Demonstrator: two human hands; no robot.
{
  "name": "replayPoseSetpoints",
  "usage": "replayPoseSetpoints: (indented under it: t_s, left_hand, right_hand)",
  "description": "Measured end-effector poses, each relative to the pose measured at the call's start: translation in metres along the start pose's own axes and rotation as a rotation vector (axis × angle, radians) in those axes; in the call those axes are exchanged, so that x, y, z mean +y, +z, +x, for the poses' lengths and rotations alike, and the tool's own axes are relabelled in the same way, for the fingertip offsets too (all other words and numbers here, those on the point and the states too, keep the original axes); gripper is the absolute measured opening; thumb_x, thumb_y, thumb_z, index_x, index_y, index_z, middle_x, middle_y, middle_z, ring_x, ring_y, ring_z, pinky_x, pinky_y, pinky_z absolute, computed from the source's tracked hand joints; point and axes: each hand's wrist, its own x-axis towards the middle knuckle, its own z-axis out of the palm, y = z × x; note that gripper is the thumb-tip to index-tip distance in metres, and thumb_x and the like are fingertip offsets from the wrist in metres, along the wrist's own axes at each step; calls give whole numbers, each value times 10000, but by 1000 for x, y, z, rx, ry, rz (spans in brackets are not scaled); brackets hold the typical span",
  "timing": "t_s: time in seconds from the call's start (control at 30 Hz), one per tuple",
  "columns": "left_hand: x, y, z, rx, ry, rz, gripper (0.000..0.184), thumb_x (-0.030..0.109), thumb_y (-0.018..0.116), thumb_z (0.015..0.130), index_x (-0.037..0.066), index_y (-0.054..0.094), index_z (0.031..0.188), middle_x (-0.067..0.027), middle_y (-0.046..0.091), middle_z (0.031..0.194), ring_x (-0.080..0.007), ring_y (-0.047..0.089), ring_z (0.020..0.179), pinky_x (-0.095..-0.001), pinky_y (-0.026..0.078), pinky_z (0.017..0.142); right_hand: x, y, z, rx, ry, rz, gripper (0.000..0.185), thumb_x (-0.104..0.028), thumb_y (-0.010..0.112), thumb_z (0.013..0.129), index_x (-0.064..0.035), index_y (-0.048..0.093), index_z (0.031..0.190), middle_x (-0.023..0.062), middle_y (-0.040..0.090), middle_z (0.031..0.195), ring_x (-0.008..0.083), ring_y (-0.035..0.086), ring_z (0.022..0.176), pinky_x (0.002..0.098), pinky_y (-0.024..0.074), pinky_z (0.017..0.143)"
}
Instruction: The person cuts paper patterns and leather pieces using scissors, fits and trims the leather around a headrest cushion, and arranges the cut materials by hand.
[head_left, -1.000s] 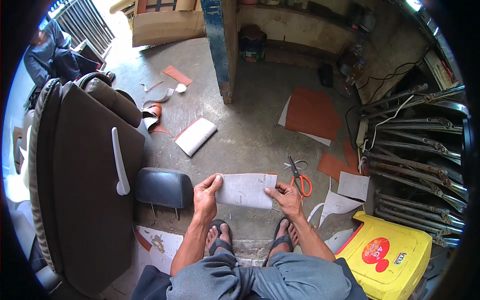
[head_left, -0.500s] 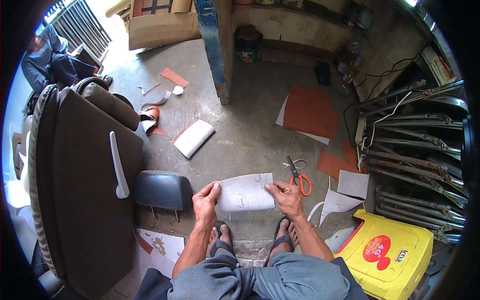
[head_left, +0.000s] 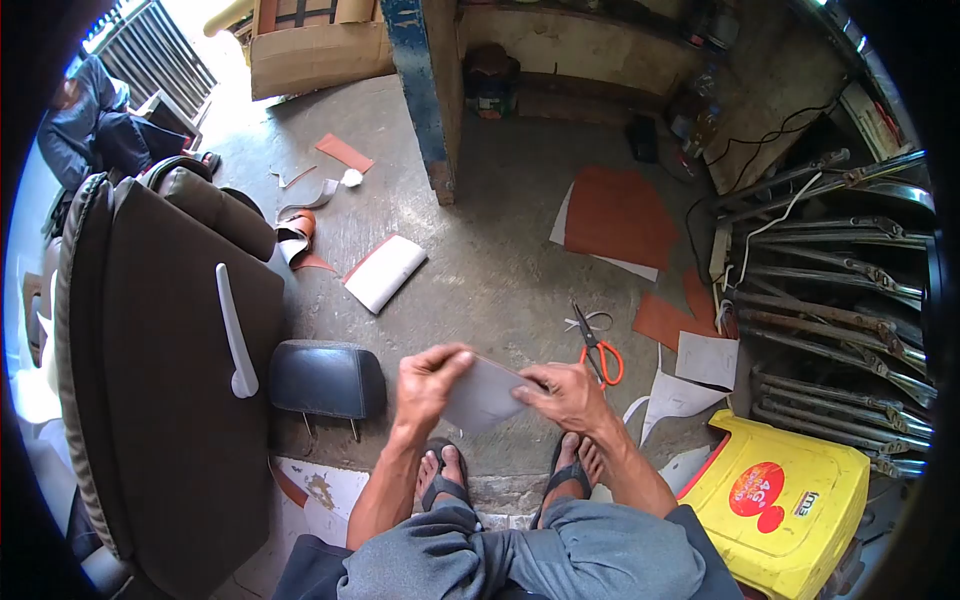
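Between both hands, above the floor, is a folded piece of white-backed sheet material [head_left: 482,398], tilted with its upper edge sloping down to the right. My left hand [head_left: 428,388] pinches its upper left corner. At its right corner, my right hand [head_left: 566,396] grips it between thumb and fingers. Scissors with orange handles [head_left: 600,352] lie on the floor just beyond my right hand. A black headrest [head_left: 328,380] with metal posts rests to the left of my left hand. Farther forward lies another folded white and brown piece [head_left: 386,274].
Brown sheets [head_left: 615,220] and white-backed offcuts [head_left: 706,358] lie at right, near stacked metal frames [head_left: 830,300] and a yellow plastic box [head_left: 785,500]. A large dark seat part [head_left: 180,380] stands at left. A blue post [head_left: 425,90] rises ahead; a person [head_left: 105,125] sits far left.
The sheet piece has turned from facing me flat to a slanted position. My hands have come closer together, the left rising slightly and the right shifting left.
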Motion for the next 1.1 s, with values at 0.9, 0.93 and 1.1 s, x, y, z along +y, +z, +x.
replayPoseSetpoints:
  t_s: [0.9, 0.93, 1.1]
  left_hand:
    - [-2, 13, -10, -414, 265, 530, 334, 236, 803, 832, 35, 761, 1095, -126, 760, 925, -273, 727, 886, -403, 552, 867]
    - [-7, 9, -10, -360, 201, 473, 289, 201, 805, 841, 12, 769, 1056, -118, 766, 904, -244, 733, 847, -360, 578, 775]
    - [-2, -3, -16, -195, -175, 113, 287, 200, 815, 854, -26, 768, 1025, -63, 746, 842, -136, 674, 738, -306, 547, 697]
  right_hand:
    - [45, 13, -21, -71, 265, 562, 181, -172, 707, 930, -11, 763, 993, 65, 753, 847, 107, 703, 796, 266, 543, 715]
    - [54, 8, -22, 52, 319, 650, 181, -159, 703, 926, 0, 750, 999, 84, 747, 844, 145, 706, 792, 283, 546, 727]
    - [133, 7, -34, 427, 412, -64, 298, -95, 713, 868, 19, 662, 1139, 171, 714, 938, 321, 708, 852, 403, 558, 794]
